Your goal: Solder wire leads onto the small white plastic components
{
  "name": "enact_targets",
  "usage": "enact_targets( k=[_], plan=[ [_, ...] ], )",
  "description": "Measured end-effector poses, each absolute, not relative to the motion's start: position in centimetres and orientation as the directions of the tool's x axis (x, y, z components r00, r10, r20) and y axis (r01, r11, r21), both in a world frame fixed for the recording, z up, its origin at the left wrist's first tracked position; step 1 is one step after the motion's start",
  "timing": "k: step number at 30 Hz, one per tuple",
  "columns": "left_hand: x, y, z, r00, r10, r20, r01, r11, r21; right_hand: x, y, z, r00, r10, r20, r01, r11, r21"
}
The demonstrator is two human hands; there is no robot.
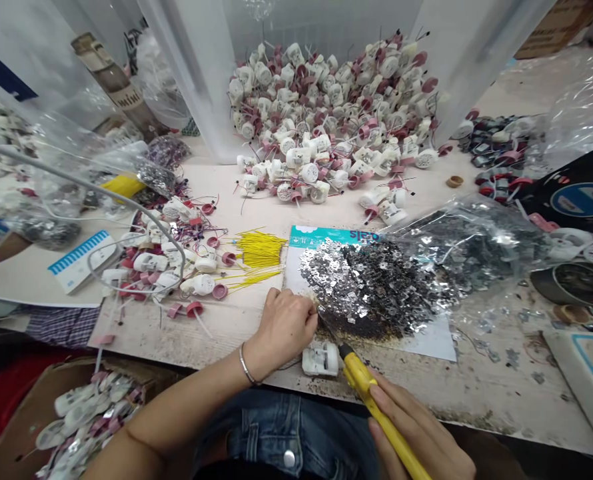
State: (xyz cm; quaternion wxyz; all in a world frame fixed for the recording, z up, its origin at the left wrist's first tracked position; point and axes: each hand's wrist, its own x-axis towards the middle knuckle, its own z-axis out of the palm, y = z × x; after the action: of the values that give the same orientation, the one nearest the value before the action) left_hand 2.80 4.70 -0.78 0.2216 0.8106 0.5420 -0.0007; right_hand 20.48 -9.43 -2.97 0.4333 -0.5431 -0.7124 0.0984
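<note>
My left hand rests on the table edge with fingers curled, pinching something small I cannot make out beside the heap of small silver metal pieces. My right hand grips a yellow-handled soldering iron, whose dark tip points up-left towards my left fingers. A small white plastic part lies on the table just below my left hand. A bundle of thin yellow wires lies a little beyond my left hand.
A big pile of white and pink plastic parts fills the back centre. More such parts with wires lie at left. A cardboard box of parts sits low left. Plastic bags, a metal tin and a white power strip stand right.
</note>
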Motion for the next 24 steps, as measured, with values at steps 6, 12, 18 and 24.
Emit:
enact_targets(
  k=[6,12,18,24],
  plan=[
    [3.0,4.8,-0.6,0.396,0.88,-0.262,0.889,-0.295,0.351,18.5,-8.9,-4.3,0.199,0.816,0.542,0.632,0.316,-0.708],
    [2.5,4.8,-0.1,0.468,0.833,-0.294,0.856,-0.345,0.385,15.7,-6.5,-5.4,0.138,0.795,0.591,0.672,0.363,-0.646],
    [-0.8,7.5,-0.6,0.346,0.93,-0.125,0.91,-0.3,0.287,17.2,-7.3,-5.1,0.327,0.818,0.474,0.501,0.275,-0.82],
    [-2.5,9.3,-1.6,0.301,0.953,-0.033,0.944,-0.293,0.154,19.7,-8.9,-5.9,0.698,0.704,0.132,-0.038,0.22,-0.975]
  ],
)
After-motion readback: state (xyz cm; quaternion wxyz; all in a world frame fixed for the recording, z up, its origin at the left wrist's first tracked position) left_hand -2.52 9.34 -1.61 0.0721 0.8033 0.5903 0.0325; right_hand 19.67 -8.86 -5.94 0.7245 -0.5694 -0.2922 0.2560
